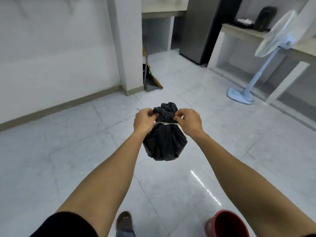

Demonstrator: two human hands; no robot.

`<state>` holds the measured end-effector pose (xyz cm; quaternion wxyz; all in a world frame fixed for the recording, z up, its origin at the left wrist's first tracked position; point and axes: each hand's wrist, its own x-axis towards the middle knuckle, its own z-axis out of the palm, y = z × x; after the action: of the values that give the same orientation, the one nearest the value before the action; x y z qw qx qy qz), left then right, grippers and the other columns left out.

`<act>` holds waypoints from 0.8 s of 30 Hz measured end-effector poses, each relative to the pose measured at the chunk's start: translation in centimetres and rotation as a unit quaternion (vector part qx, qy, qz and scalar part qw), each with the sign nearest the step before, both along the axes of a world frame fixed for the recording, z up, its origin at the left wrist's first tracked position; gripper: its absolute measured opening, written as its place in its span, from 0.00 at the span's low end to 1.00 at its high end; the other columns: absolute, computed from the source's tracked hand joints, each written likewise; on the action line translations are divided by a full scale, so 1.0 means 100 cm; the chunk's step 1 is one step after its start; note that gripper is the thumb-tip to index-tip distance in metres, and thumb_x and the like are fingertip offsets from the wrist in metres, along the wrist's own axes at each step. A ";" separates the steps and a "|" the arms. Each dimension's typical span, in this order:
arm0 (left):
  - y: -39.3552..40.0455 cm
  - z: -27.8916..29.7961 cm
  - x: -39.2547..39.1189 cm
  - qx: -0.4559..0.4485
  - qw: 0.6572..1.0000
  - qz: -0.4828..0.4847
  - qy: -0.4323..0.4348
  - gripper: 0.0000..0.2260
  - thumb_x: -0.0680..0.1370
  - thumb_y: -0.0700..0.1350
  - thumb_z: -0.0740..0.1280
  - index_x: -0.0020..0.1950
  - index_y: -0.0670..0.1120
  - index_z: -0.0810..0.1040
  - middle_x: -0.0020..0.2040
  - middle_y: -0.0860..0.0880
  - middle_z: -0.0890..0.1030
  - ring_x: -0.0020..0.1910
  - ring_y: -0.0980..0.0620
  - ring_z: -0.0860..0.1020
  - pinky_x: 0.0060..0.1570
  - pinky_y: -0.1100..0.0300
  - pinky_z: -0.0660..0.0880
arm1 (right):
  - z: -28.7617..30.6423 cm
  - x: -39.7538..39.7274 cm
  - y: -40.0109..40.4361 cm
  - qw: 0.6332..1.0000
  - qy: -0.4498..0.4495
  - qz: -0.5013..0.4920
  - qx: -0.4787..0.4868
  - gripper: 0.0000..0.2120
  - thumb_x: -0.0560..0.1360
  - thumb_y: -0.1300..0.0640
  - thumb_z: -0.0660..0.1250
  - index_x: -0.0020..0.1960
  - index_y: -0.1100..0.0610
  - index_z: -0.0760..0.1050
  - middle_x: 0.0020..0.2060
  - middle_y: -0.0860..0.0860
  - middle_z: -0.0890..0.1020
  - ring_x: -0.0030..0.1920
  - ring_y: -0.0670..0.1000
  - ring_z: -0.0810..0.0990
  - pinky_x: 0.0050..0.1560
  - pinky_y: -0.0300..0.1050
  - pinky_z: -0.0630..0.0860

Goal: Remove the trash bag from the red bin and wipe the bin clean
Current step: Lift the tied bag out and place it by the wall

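Note:
A full black trash bag [165,144] hangs in the air in front of me, its neck bunched at the top. My left hand [144,121] and my right hand [189,121] pinch the neck from either side, and a thin pale band [165,123] stretches between them around the bag. The red bin [225,224] stands on the floor at the bottom right, below my right forearm, with no bag in it; its dark inside is partly cut off by the frame edge.
A broom and dustpan [150,79] lean beside a white pillar [128,48]. A light-blue standing fan [253,69] is at the right, a grey fridge [198,31] further back. Concrete counters line the right wall. My shoe [124,221] is on the glossy tiled floor.

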<state>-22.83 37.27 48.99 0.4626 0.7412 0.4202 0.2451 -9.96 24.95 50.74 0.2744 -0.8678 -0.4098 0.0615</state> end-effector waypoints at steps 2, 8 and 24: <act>0.048 0.001 -0.013 0.000 1.000 0.005 0.014 0.06 0.75 0.48 0.71 0.48 0.47 0.83 0.43 0.50 0.84 0.47 0.46 0.81 0.50 0.52 0.77 | -0.001 -0.010 0.048 1.000 0.004 0.012 -0.001 0.03 0.76 0.54 0.68 0.44 0.49 0.80 0.35 0.42 0.77 0.50 0.52 0.76 0.52 0.47 0.69; 0.190 0.007 -0.038 0.020 0.999 0.026 0.036 0.06 0.75 0.48 0.71 0.48 0.47 0.83 0.46 0.48 0.85 0.47 0.46 0.81 0.53 0.50 0.77 | -0.001 -0.031 0.193 0.999 0.013 0.026 0.013 0.03 0.76 0.54 0.69 0.44 0.49 0.80 0.37 0.45 0.79 0.50 0.52 0.76 0.52 0.48 0.72; 0.501 0.008 0.015 0.043 0.991 0.116 0.056 0.03 0.75 0.46 0.70 0.41 0.52 0.80 0.38 0.54 0.81 0.42 0.51 0.79 0.43 0.58 0.72 | -0.009 0.042 0.533 0.993 0.017 0.117 0.025 0.03 0.75 0.54 0.71 0.48 0.52 0.83 0.39 0.46 0.82 0.43 0.50 0.78 0.49 0.45 0.76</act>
<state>-21.31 87.32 49.80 0.3743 0.7195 0.5172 0.2732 -5.71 78.22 49.85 0.2940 -0.8057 -0.5047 0.0979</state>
